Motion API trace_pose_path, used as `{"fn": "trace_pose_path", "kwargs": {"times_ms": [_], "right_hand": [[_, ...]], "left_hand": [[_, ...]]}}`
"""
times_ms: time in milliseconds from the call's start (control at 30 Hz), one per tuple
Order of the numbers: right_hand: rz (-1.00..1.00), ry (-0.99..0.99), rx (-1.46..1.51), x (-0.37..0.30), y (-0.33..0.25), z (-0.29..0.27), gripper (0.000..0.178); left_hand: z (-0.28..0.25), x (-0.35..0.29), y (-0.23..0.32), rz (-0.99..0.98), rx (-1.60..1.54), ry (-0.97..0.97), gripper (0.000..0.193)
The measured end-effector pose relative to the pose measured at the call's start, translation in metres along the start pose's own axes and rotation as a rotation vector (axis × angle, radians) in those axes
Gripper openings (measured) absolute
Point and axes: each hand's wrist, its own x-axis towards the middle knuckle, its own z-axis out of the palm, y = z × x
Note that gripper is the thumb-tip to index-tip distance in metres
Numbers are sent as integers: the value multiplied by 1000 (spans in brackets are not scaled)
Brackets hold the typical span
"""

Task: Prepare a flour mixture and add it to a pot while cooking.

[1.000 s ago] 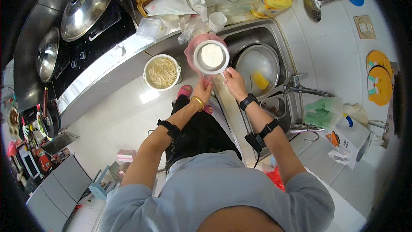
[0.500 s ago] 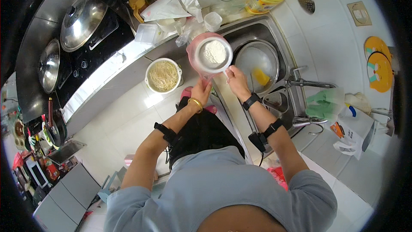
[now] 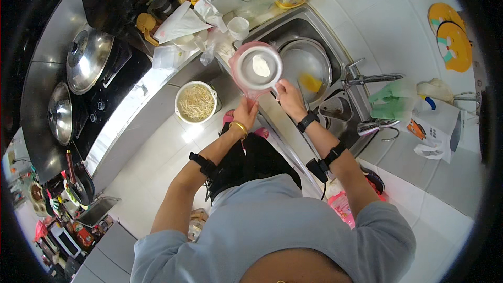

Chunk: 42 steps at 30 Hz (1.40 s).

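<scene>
My left hand (image 3: 244, 114) is closed round the handle of a pink translucent bowl (image 3: 236, 79), held up in front of me. A white-rimmed sieve (image 3: 245, 71) rests over or in the bowl's mouth; I cannot tell how deep it sits. On its mesh, right of the middle, lies a small heap of white powder (image 3: 260, 66). My right hand (image 3: 290, 99) grips the sieve's short white handle at its lower right. The bowl's inside is mostly hidden beneath the sieve.
A white pail of bean sprouts (image 3: 196, 102) stands left of the bowl. To the right, the steel sink (image 3: 343, 55) holds a metal basin (image 3: 296, 55) with something yellow in it. The faucet (image 3: 374, 78) juts over the sink. Lidded pans (image 3: 89, 63) stand on the stove at left.
The heap of powder on the mesh has become smaller. Both hands keep their grips, and the bowl and sieve stay together. My view has turned somewhat, shifting the surroundings.
</scene>
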Motion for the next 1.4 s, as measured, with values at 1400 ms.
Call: {"fn": "trace_pose_path", "kwargs": {"times_ms": [1400], "right_hand": [[-91, 136, -254, -19, 17, -10, 28]], "left_hand": [[11, 9, 8, 12, 43, -37, 32]]}}
